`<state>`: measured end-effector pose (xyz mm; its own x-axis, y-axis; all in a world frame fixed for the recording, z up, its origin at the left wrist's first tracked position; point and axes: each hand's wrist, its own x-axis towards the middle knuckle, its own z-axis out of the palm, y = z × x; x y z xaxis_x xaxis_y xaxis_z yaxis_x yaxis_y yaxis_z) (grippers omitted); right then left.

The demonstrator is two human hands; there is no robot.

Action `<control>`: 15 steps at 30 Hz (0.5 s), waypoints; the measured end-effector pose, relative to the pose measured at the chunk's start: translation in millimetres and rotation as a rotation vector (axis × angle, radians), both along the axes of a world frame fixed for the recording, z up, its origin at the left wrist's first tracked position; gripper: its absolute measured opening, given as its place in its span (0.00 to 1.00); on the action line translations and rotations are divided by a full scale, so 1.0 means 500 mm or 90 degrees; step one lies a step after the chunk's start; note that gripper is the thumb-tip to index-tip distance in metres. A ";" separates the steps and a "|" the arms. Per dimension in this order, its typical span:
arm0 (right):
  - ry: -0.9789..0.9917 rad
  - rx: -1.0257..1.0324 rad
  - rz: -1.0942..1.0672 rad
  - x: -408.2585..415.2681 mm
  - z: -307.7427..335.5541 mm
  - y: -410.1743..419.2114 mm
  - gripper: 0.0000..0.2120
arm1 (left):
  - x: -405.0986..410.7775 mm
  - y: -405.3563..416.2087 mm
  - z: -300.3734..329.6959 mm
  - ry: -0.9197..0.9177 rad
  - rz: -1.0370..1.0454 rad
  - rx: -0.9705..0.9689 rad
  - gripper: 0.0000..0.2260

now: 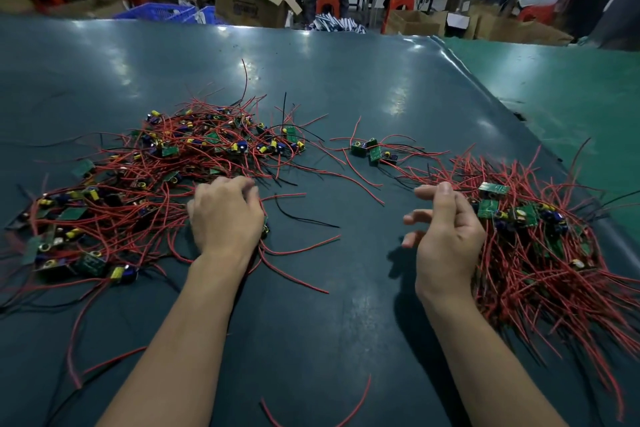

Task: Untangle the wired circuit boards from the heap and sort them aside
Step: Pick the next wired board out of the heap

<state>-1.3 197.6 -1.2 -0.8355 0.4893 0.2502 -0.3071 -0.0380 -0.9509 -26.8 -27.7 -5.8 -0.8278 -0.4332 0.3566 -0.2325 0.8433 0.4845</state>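
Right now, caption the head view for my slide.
Left hand grips wires in tangled heap; right hand beside sorted pile.

Seated workers on red stools (327, 3) behind cardboard boxes (251, 0).

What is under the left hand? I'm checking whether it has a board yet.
Red wires and a board's edge show beneath the left hand; its grasp is hidden.

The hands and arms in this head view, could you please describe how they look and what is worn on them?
Both are bare: the left hand and right hand wear no gloves, rings, watch or wristband, and both forearms show no sleeves all the way to the bottom edge. Fingernails look short and unpainted.
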 end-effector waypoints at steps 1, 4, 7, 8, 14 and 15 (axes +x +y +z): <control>-0.009 0.001 0.003 0.000 -0.003 -0.001 0.15 | 0.004 0.001 0.008 0.030 0.019 -0.005 0.11; -0.052 0.008 0.027 -0.003 -0.011 0.002 0.15 | 0.012 -0.007 0.037 0.059 0.054 -0.075 0.12; -0.111 0.043 0.066 -0.008 -0.014 0.001 0.16 | 0.018 -0.020 0.060 -0.113 0.024 -0.081 0.18; -0.124 0.064 0.075 -0.009 -0.015 -0.001 0.16 | 0.020 -0.018 0.065 -0.204 0.011 -0.073 0.20; -0.139 0.146 0.120 -0.004 -0.015 -0.008 0.16 | 0.016 -0.001 0.052 -0.174 -0.128 0.071 0.11; -0.139 0.151 0.132 -0.003 -0.014 -0.009 0.16 | 0.014 0.007 0.050 -0.051 -0.147 0.179 0.11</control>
<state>-2.9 193.0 -8.1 -0.9568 0.2541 0.1413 -0.1052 0.1504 -0.9830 -19.8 -24.2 19.3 -0.9356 -0.3034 0.1807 -0.0978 0.7143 0.6929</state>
